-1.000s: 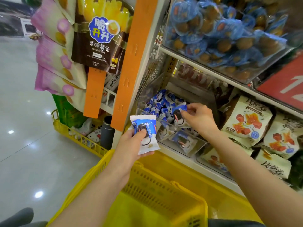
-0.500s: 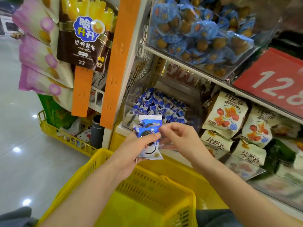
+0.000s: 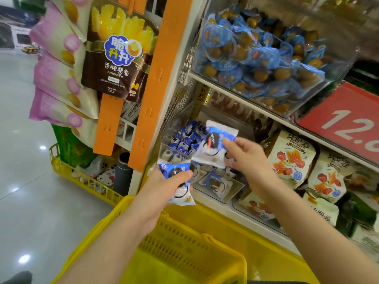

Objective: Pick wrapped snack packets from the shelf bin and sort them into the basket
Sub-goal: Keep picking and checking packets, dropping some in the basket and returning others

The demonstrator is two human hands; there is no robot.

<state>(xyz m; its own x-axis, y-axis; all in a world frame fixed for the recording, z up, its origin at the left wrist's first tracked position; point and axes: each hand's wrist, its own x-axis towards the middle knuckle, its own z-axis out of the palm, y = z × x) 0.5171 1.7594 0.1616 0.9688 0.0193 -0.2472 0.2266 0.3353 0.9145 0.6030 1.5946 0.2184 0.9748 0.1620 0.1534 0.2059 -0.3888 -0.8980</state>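
Observation:
My left hand point(image 3: 162, 187) grips a blue-and-white snack packet point(image 3: 178, 181) just above the far rim of the yellow basket point(image 3: 184, 242). My right hand point(image 3: 246, 160) pinches a second blue-and-white packet point(image 3: 212, 145) by its right edge and holds it tilted in front of the clear shelf bin point(image 3: 238, 187). Several more of the same packets point(image 3: 185, 140) lie piled in that bin behind the held one. What lies inside the basket is out of sight.
An upper clear bin point(image 3: 266, 64) holds blue-wrapped brown snacks. Cream pouches point(image 3: 291, 158) stand to the right of the packet bin, under a red price sign point(image 3: 346, 124). Hanging bags point(image 3: 121, 58) and an orange strip point(image 3: 155, 78) are at the left, with a yellow floor basket point(image 3: 82, 177) below.
My right hand took a packet from the bin and brought it to my left hand. It now holds a packet up in front of the bin. My left hand has sunk slightly toward the basket.

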